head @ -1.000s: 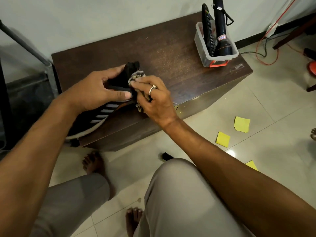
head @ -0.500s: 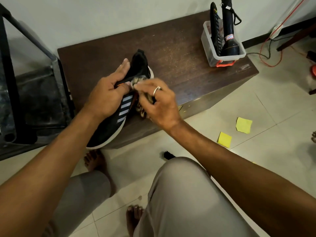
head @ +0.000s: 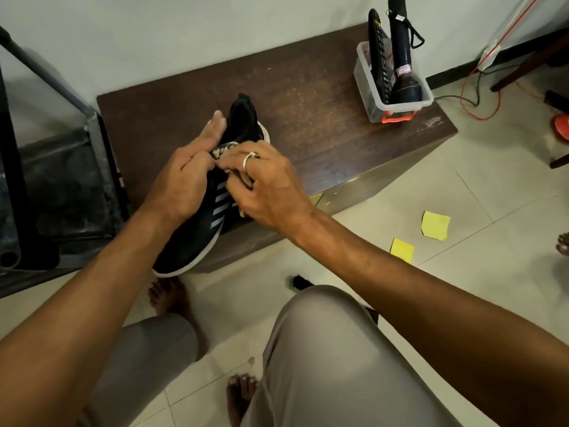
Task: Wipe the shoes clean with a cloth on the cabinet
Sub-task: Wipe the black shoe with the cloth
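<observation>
Shoe (head: 197, 229): black upper, white sole, pale slanted stripes on the side. It is laid with the heel end over the top of the cabinet (head: 323, 118) and the toe projecting past the front edge, over the tiled floor.

Left hand (head: 184, 177): curled over the upper of the shoe, by which the shoe is gripped.

Right hand (head: 264, 186): a ring (head: 248, 157) is worn on one finger. A patterned cloth (head: 223, 148) is pinched in the curled fingers and pressed to the shoe near the collar, just beside the left hand.

Cabinet: dark brown wood, set against a pale wall.

Clear plastic bin (head: 397, 103): placed at the far right corner of the cabinet top. A black flashlight (head: 403, 57) and a remote control (head: 377, 57) are stood upright in it.

Yellow notes (head: 435, 224): two are seen lying on the floor to the right of the cabinet.
</observation>
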